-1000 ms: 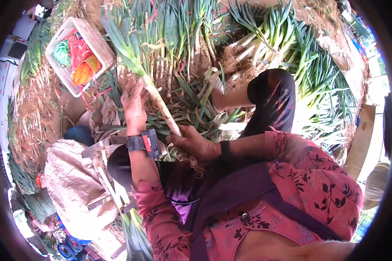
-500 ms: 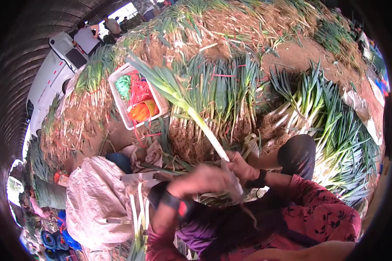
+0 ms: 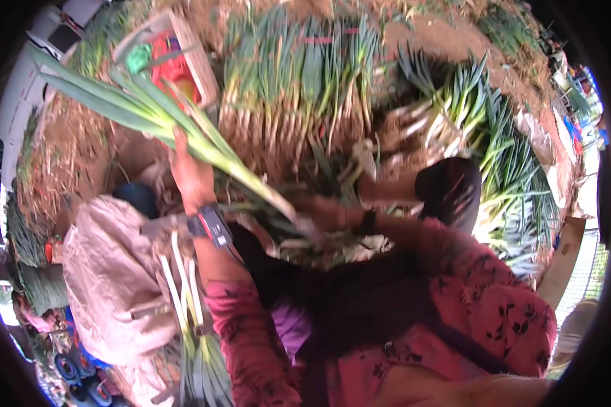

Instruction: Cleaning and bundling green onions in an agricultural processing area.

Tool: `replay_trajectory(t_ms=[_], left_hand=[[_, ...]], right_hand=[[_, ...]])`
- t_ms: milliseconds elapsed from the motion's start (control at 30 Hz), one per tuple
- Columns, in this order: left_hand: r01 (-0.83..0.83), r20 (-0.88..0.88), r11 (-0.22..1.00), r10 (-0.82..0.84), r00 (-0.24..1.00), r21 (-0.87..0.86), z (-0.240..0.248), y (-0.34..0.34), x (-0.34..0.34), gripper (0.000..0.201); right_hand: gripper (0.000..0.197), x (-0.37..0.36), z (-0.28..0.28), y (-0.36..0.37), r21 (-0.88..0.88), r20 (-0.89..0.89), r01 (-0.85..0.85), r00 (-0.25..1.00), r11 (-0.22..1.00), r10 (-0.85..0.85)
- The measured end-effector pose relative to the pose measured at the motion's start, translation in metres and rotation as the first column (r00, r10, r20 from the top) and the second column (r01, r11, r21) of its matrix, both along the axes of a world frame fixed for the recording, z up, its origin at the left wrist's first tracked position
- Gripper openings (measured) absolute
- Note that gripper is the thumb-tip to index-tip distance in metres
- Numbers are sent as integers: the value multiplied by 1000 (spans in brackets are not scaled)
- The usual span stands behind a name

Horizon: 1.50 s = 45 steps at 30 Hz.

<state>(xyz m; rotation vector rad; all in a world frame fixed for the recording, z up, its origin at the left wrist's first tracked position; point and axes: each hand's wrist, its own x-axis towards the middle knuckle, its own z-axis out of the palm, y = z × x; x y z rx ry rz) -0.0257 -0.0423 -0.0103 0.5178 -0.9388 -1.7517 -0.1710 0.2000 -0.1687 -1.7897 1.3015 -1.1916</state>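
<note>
A single long leek slants across the middle, its green leaves up at the left and its white end down at the right. My left hand is closed round it where the leaves begin to spread. By the white root end is my right hand, smeared by motion, so I cannot see whether its fingers grip the leek. A few cleaned leeks with bare white stalks lie left of my left forearm, beside a metal piece.
Beyond my hands stands a row of leeks with muddy roots. A white crate holds green and red ties. More leeks are heaped at the right. A pale sack bulges at the left. My knee rises at the right.
My left hand has gone from the white stalk up and left to the leaves. The leek has swung lower and leftward. My right hand has moved slightly left and up, and the view has shifted.
</note>
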Motion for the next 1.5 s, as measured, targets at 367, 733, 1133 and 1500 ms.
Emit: replay_trajectory(t_ms=[367, 733, 1133, 1500], left_hand=[[2, -88, 999, -5, 996, -36, 1, -5, 23, 48], [44, -140, 996, -54, 989, -78, 12, 1, 13, 51], [287, -203, 950, -306, 930, -120, 7, 17, -4, 48], [290, -131, 955, -296, 946, -66, 4, 25, -22, 44]], right_hand=[[38, 41, 133, -142, 239, 540, 147, 801, 960, -258], [36, -7, 9, -3, -80, -392, 216, 891, 973, -230], [41, -8, 108, -81, -20, 299, 73, 952, 997, -64], [25, 1, 103, -83, -83, 98, 212, 974, 974, -204]])
